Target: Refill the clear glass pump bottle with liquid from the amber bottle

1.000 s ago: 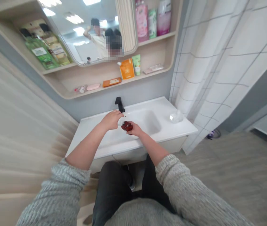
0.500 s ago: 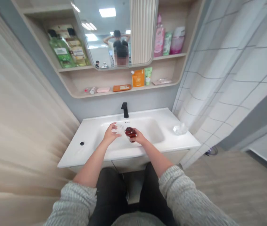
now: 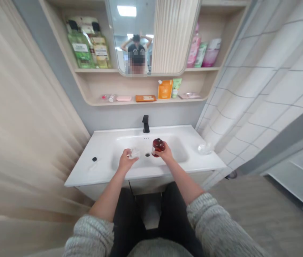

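Observation:
My right hand [image 3: 164,154] grips a small dark red bottle [image 3: 158,146] over the white sink basin [image 3: 130,142], just right of the drain. My left hand [image 3: 126,160] holds a small clear cap-like piece [image 3: 134,154] over the basin's left side. The two hands are apart, with the drain [image 3: 147,155] between them. A black tap [image 3: 145,123] stands at the back of the basin.
A clear object [image 3: 204,147] lies on the right of the counter, and a small black plug [image 3: 94,159] on the left. Shelves above hold green bottles [image 3: 82,46], pink bottles [image 3: 202,50], an orange pouch [image 3: 165,89] and soap boxes. A mirror [image 3: 138,35] reflects a person. Tiled wall at right.
The hands have drawn apart: the left has pulled the clear piece away to the left, the right has lifted the red bottle up and right. The view has shifted to centre the sink.

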Motion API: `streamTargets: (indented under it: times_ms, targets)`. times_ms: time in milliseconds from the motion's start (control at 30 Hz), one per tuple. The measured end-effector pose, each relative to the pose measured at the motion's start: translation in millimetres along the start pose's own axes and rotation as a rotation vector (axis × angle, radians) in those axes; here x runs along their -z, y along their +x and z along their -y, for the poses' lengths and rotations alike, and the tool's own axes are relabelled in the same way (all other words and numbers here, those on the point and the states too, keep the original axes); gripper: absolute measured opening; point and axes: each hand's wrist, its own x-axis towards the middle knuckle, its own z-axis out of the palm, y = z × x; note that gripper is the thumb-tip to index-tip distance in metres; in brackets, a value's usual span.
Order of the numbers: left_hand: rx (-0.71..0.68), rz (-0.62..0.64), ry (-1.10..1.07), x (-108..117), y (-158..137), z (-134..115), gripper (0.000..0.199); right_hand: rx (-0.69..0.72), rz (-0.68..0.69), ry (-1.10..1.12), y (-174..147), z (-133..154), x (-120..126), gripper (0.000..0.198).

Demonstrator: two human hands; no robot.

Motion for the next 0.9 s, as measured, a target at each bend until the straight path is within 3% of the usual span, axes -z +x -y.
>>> streamTargets:
  times_ms: [100,233,400,533,700,900]
  targets:
    - [-0.019,0.028,0.004,-1,-1,2,0.069,-0.014,-0.096,0.021,-13,3,29,0.084]
    - [0.001,0.054,0.027,-1,-2,1,0.07,-0.026,-0.184,-0.025,-39,-2,89,0.087]
    - [-0.017,0.06,0.057,1,-3,-4,0.07,-0.117,-0.407,-0.13,-69,-30,170,0.09]
    - [-0.026,0.052,0.048,1,-3,-2,0.072,-0.163,-0.549,-0.192,-80,-51,220,0.091]
    - [-0.027,0.045,0.036,-1,-1,3,0.073,-0.197,-0.633,-0.222,-81,-62,247,0.095]
    - [-0.035,0.039,0.016,-1,0,7,0.073,-0.131,-0.636,-0.249,-75,-69,244,0.092]
